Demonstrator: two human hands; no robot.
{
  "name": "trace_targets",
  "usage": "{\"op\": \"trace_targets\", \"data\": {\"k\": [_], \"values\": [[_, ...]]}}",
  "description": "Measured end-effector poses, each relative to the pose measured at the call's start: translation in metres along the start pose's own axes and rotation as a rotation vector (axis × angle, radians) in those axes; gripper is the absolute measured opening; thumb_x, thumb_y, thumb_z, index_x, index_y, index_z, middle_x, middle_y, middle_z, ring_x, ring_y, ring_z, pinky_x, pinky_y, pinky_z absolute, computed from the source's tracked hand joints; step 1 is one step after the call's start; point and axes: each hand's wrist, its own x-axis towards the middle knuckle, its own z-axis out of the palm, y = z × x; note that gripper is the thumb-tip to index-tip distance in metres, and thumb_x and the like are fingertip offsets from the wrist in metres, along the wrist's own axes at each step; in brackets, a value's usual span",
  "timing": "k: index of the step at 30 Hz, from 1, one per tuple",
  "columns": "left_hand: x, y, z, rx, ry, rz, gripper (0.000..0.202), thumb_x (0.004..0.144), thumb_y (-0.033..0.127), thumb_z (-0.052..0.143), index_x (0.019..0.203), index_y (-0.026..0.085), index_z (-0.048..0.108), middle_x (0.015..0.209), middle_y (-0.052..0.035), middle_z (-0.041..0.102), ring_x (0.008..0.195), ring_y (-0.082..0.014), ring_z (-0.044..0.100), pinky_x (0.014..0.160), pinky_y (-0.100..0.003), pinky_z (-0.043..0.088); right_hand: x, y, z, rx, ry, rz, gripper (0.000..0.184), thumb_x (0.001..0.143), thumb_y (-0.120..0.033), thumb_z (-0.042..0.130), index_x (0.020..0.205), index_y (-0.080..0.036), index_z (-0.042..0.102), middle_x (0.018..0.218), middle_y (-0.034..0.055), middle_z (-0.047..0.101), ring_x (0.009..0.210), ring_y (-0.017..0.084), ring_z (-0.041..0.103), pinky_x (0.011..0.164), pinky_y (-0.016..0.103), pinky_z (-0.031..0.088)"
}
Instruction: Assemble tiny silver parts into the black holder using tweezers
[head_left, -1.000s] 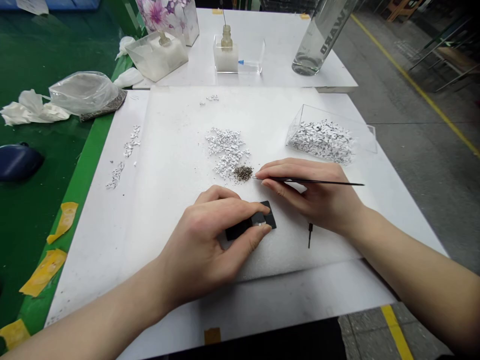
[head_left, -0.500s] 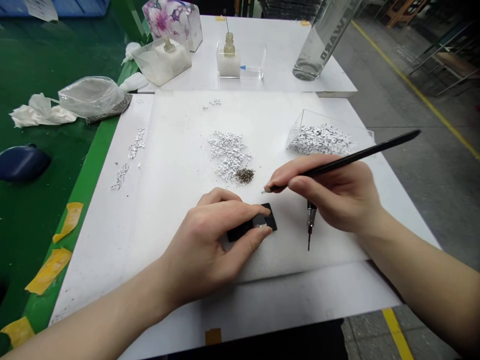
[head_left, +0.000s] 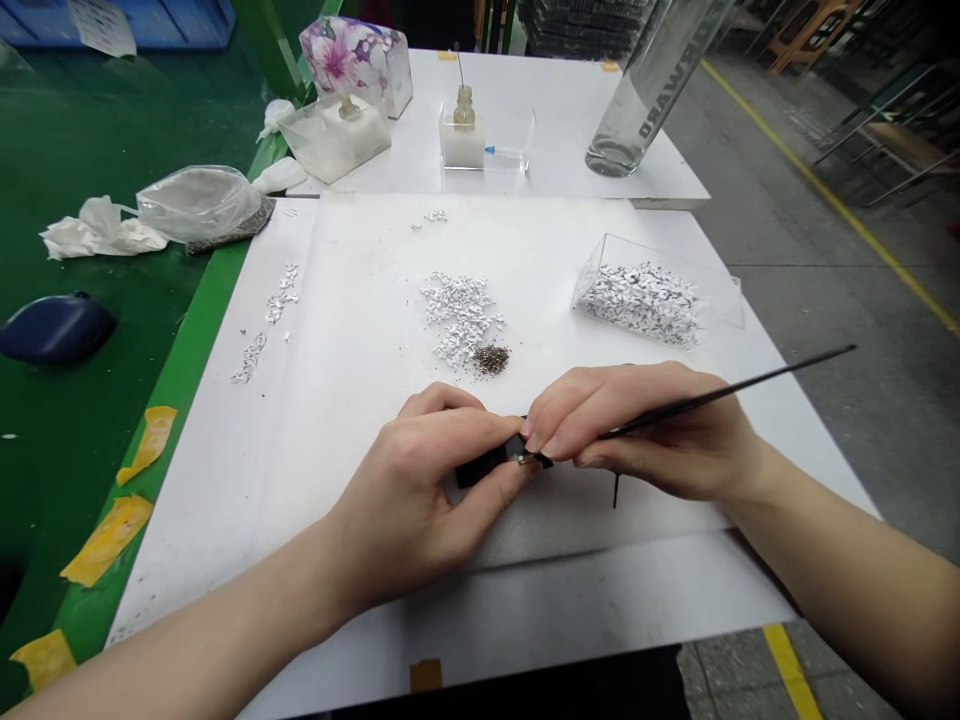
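Over the counter (head_left: 187,520), on the white foam sheet (head_left: 360,300), we are closing our left hand (head_left: 405,500) around a small black block (head_left: 480,466), pinched between thumb and fingers, while our right hand (head_left: 660,430) is gripping a slim black tool (head_left: 720,405) against it.

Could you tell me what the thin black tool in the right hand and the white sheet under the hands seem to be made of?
The tool has a smooth, faintly shiny black shaft, probably plastic or coated metal; the look leaves that open. The sheet looks like white foam, with a matt, finely textured surface.
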Motion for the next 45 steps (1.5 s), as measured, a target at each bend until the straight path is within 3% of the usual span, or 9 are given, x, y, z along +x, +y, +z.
{"op": "trace_targets", "data": {"k": [45], "values": [[0.0005,0.0019,0.0016,0.003,0.011,0.005,0.009,0.098,0.016,0.068,0.099,0.019,0.077,0.093,0.0005,0.08,0.092,-0.0164,0.065,0.086,-0.029,0.054,-0.0006,0.0027,-0.0031,0.012,0.003,0.019,0.014,0.101,-0.015,0.071,0.112,-0.015,0.08,0.105,0.0103,0.081,0.103,0.021,0.077,0.094,0.032,0.063]]}}
